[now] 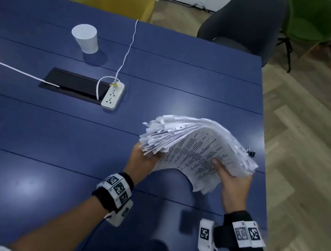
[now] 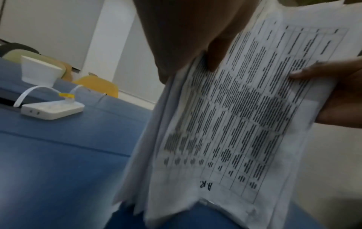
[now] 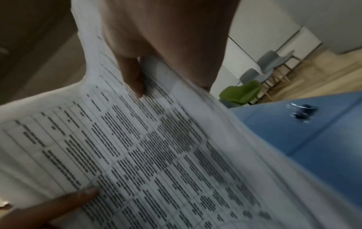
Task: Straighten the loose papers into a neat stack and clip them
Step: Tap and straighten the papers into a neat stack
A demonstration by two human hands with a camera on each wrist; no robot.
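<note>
A thick stack of printed papers [image 1: 197, 150] is held above the blue table [image 1: 49, 139], bowed upward, its edges ragged and uneven. My left hand [image 1: 144, 157] grips the stack's left edge, thumb on the printed top sheet [image 2: 245, 108]. My right hand [image 1: 232, 179] grips the right edge, its thumb lying on the top sheet [image 3: 149, 155]. A black binder clip [image 1: 250, 153] lies on the table just beyond the stack near the right edge; in the right wrist view the binder clip [image 3: 302, 110] appears blurred.
A white paper cup [image 1: 85, 38] stands at the far left. A white power strip [image 1: 113, 95] with cables lies beside a black cable hatch [image 1: 71, 84]. The table's right edge [image 1: 266, 141] runs close to my right hand. Chairs stand beyond the far edge.
</note>
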